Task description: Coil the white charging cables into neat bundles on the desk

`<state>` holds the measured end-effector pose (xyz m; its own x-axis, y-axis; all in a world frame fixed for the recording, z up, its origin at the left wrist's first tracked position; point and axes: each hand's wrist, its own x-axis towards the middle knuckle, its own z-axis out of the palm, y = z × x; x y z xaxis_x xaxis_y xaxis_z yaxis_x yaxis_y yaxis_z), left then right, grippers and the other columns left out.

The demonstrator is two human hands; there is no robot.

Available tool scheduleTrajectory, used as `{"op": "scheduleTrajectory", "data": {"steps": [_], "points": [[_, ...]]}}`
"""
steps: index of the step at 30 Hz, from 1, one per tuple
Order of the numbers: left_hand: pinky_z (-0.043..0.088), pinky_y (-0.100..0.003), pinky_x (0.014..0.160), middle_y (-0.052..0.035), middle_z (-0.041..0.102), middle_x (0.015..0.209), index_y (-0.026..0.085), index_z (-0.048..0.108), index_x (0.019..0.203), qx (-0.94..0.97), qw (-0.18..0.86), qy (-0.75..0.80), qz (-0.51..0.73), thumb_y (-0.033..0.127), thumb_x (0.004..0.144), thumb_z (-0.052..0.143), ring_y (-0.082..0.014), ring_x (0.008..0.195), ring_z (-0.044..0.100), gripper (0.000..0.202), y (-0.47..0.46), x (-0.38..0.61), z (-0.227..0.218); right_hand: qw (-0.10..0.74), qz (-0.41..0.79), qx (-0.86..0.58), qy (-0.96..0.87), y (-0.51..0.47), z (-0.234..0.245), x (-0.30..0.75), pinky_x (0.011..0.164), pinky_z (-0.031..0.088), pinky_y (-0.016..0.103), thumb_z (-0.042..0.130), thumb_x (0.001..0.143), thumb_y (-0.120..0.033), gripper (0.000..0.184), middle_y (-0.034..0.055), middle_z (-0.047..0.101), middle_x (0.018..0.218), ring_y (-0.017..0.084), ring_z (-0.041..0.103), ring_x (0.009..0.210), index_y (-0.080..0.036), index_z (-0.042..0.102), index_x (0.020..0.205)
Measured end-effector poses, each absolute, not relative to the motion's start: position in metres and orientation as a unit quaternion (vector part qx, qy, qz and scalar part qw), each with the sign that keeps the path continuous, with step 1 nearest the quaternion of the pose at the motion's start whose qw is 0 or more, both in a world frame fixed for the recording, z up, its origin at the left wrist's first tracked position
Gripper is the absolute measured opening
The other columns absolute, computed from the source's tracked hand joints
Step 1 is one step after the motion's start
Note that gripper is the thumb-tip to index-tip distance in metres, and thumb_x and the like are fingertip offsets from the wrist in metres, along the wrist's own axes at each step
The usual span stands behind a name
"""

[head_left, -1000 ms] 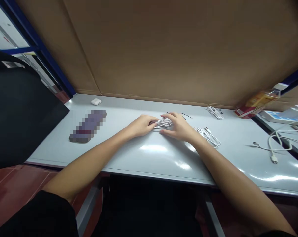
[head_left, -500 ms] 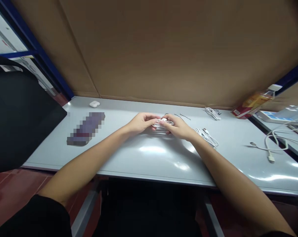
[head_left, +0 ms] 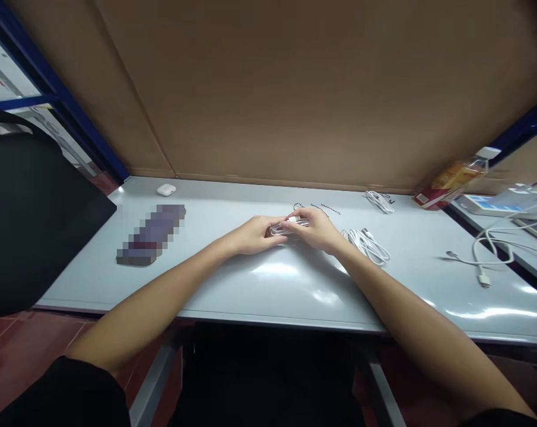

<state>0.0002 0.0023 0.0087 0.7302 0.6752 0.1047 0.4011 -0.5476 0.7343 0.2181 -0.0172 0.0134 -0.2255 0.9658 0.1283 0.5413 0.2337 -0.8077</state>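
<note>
Narrow grip from both hands: left hand (head_left: 254, 235) and right hand (head_left: 315, 228) curled close together around a small bundle of white cable (head_left: 280, 228), pinched between the fingertips (head_left: 300, 223) at the middle of the pair. Short white connector (head_left: 292, 219) visible on top of the bundle, close to the right hand. Bundle low over the grey table (head_left: 232, 290); contact with the surface not clear from this view. Recommended handling, as judged from this hold: keep the loops parallel and snug, apply even tension from both hands, avoid any sharp bend at the connector, and keep both wrists low and relaxed. Just behind the hands, thin black wire pieces (head_left: 326, 208) on the table. Just beside the right wrist, a loose coil of white cable (head_left: 366, 247); farther back, a smaller white coil (head_left: 379, 201). Well off to the right, a long white cable with plug (head_left: 486, 255). Well off to the left, a white earbud case (head_left: 166, 190) and a blurred oblong object (head_left: 151, 235), its kind impossible to tell.
</note>
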Motion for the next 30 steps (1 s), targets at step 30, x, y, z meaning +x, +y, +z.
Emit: {"op": "scheduleTrajectory", "data": {"steps": [30], "points": [[0.044,-0.033,0.083,-0.0054,0.066,0.098,0.022,0.063,0.099,0.827,0.433,0.329,0.14,0.056,0.106,0.034,-0.0234,0.092,0.058,0.045,-0.012,0.006,0.021,0.365,0.082,-0.51,-0.775,-0.023,0.023,0.221,0.061,0.039,0.033,0.042,0.099,-0.053,0.049,0.0024,0.058,0.058,0.017,0.05,0.055,-0.025,0.049,0.06]]}}
